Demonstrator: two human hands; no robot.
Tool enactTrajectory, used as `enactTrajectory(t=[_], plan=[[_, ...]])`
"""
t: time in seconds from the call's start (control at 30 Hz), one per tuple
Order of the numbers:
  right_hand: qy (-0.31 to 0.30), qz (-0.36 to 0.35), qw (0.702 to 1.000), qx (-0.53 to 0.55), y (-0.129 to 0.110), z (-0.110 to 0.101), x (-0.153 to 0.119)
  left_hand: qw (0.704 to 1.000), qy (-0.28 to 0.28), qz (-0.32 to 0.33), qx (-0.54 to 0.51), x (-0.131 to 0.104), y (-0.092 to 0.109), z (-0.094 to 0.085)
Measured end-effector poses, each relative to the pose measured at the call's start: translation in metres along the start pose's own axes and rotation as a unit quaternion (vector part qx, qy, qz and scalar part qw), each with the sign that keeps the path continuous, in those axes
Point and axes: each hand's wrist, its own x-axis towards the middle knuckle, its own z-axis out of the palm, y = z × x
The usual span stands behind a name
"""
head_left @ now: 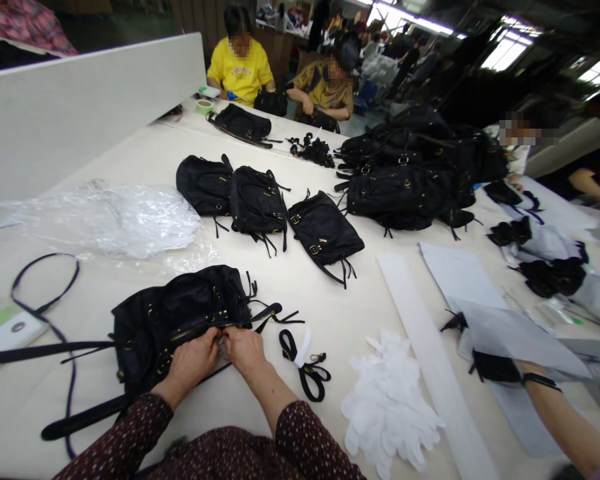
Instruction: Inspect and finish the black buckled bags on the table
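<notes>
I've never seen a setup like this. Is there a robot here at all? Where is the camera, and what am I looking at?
There is no robot: these are a person's own bare hands. The single picture comes from a camera worn on that person's head, looking forward and down.

The left hand and right hand are close together, their fingers at the near edge of a black bag lying on a pale table.

Just right of the hands is a bundled strap; farther right is a white pile. Beyond the bag lie clear plastic and more black bags.

Other people are at the table too, such as the one in yellow. The bare arm at lower right is somebody else's.
</notes>
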Motion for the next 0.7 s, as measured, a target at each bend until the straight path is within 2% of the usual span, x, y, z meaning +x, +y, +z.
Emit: enactTrajectory(t=[0.33, 0.53, 0.7], plan=[[0.019, -0.014, 1.000, 0.003, 0.0022, 0.0072, 0.0014, 1.000, -0.030, -0.002, 0.008, 0.0000, 0.0094, -0.0111], [0.014, -0.005, 1.000, 0.001, 0.0022, 0.0080, 0.0032, 1.000, -0.015, -0.001, 0.009, 0.0035, 0.0091, -0.0094], [0.004, 0.001, 1.000, 0.019, 0.0040, 0.0036, -0.0012, 0.999, 0.019, 0.022, 0.017, 0.0037, 0.0056, -0.0059]])
